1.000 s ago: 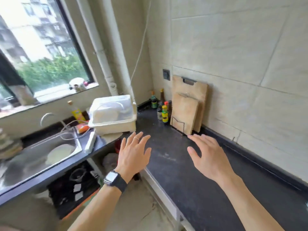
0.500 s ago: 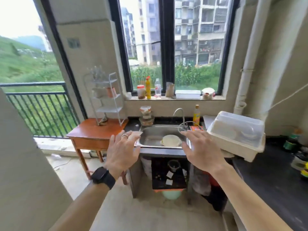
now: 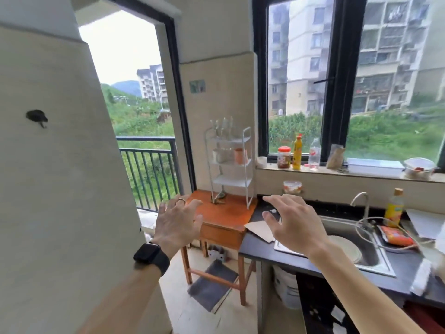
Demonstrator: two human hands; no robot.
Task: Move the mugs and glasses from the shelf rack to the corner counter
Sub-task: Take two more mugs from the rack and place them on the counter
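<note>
A white wire shelf rack [image 3: 248,162] stands on a small orange wooden table [image 3: 226,216] by the balcony door. Clear glasses [image 3: 222,126] sit on its top shelf. On the middle shelf are a pale mug [image 3: 218,155] and an orange mug [image 3: 240,155]. My left hand [image 3: 177,221] is open, fingers spread, in front of the table's left edge and short of the rack. My right hand [image 3: 292,222] is open over the dark counter [image 3: 255,247] left of the sink. Both hands hold nothing. The corner counter is out of view.
A steel sink [image 3: 368,247] with a white plate and a tap sits at right. Bottles and jars line the window sill [image 3: 337,171]. A beige wall [image 3: 48,189] stands close on my left. The balcony railing [image 3: 149,169] is behind the table. A grey mat lies on the floor.
My view has swung left from the corner counter past the sink to the rack. The rack is nearer and more central. Both hands stay open and empty.
</note>
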